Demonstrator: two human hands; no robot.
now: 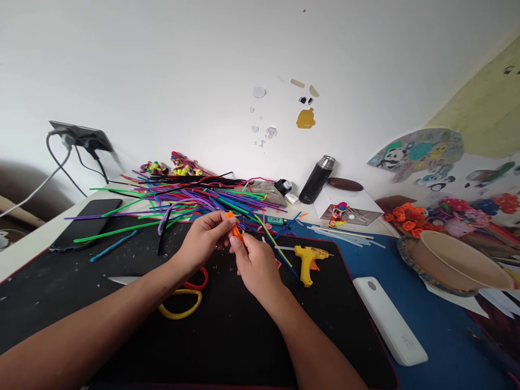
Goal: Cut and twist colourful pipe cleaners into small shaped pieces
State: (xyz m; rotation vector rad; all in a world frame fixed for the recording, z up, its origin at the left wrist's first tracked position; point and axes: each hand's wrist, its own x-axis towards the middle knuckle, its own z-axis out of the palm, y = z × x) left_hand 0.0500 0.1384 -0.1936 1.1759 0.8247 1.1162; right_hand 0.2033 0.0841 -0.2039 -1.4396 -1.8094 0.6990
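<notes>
Both hands meet over the middle of the black mat (244,346), pinching a short bunch of orange pipe cleaners (235,226). My left hand (207,238) has its thumb and fingers closed on the upper end. Lower down, my right hand (257,262) grips the same orange piece, its fingertips partly hidden. Scissors with a red and yellow handle (182,314) lie beneath my left forearm, which covers part of them. A large heap of coloured pipe cleaners (203,195) spreads out behind the hands. Right of my right hand rests a yellow glue gun (309,262).
At the left are a dark phone (87,219) and a blue pipe cleaner (114,246). A black thermos (317,180) stands by the wall. Glue sticks (341,235), a white oblong case (390,319) and a wide beige bowl (459,260) occupy the right side.
</notes>
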